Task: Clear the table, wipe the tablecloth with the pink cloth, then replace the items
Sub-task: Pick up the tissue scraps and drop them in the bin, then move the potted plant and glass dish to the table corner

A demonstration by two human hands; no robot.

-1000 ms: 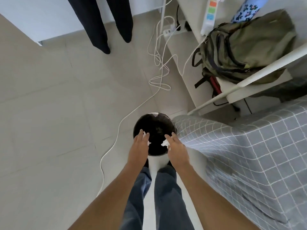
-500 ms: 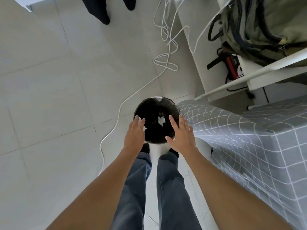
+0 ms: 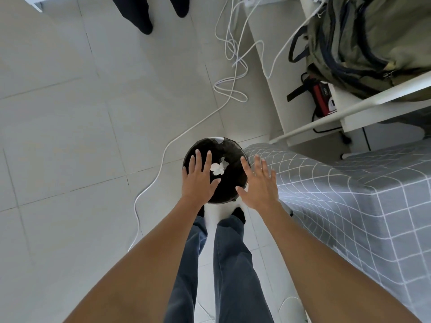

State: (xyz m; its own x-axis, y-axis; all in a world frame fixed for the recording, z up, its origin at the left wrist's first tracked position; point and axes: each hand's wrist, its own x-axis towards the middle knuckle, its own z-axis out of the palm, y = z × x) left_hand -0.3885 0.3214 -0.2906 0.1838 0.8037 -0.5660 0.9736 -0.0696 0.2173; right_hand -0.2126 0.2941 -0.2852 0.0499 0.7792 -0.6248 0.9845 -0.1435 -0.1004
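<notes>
A round bin lined with a black bag (image 3: 229,183) stands on the floor in front of my feet. Crumpled white paper (image 3: 218,167) lies inside it. My left hand (image 3: 200,180) hovers over the bin's left side, fingers spread and empty. My right hand (image 3: 258,185) is over the bin's right rim, also spread and empty. The table with the grey checked tablecloth (image 3: 349,206) is at my right, its corner beside the bin. The pink cloth is not in view.
A white cable (image 3: 163,157) runs across the tiled floor left of the bin, with loops further back. An olive backpack (image 3: 373,38) rests on a white shelf frame at the upper right. Another person's dark-trousered legs (image 3: 140,12) stand at the top.
Both hands held bits of white paper over the bin; they have let go and opened, and the paper now lies in the bin. The view has tilted down and closer.
</notes>
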